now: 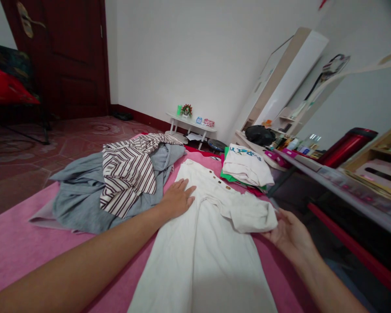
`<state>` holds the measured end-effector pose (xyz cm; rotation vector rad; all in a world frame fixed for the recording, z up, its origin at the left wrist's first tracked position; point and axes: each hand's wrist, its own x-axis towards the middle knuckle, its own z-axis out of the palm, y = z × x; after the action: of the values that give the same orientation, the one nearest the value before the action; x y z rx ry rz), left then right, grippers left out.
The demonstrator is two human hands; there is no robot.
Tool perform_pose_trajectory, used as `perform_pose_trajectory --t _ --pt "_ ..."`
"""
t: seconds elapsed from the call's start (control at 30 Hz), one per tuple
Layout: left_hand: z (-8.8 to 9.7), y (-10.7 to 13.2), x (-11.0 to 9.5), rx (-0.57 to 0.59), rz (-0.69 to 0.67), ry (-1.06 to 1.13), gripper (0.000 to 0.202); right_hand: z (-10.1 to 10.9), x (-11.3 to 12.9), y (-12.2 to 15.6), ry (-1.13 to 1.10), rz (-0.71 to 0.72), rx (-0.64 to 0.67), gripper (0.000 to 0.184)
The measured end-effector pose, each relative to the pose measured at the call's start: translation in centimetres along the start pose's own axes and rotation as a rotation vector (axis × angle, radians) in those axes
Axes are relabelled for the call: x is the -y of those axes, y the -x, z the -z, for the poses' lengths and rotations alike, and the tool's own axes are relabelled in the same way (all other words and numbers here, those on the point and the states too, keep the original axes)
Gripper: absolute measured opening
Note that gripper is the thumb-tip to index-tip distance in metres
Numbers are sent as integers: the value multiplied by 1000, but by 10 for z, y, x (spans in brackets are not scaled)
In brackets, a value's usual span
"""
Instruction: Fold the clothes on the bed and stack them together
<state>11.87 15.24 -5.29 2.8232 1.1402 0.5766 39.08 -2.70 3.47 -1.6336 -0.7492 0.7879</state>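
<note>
A long white garment (224, 261), perhaps a dress, lies spread on the pink cover (16, 243), with a row of buttons near its far end. My left hand (177, 199) rests flat on its upper left part, fingers stretched. At the right, my right hand (291, 230) pinches the end of a short white sleeve (254, 215) between thumb and fingers. Left of the garment is a loose heap: a striped cloth (127, 174) on top of grey clothing (81, 191). Beyond the sleeve sits a stack of folded clothes (246, 165), a printed white one uppermost.
A dressing table (329, 174) with bottles, a red flask (348, 145) and a black bag (260, 135) borders the right side. A small white table (190, 121) stands by the far wall. At the left are a door (74, 52) and a chair with something red (6, 87).
</note>
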Motion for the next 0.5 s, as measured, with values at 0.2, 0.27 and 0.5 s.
perform_pose_trajectory --t 0.2,0.27,0.5 --pt "-1 0 1 -10 -8 0 49 0 -29 11 -101 -272 64 47" --pt "-1 -1 0 -11 -4 4 49 8 -36 8 -43 -242 9 39" --pt "0 1 -1 -10 1 19 48 27 -36 -37 70 -58 -233 20"
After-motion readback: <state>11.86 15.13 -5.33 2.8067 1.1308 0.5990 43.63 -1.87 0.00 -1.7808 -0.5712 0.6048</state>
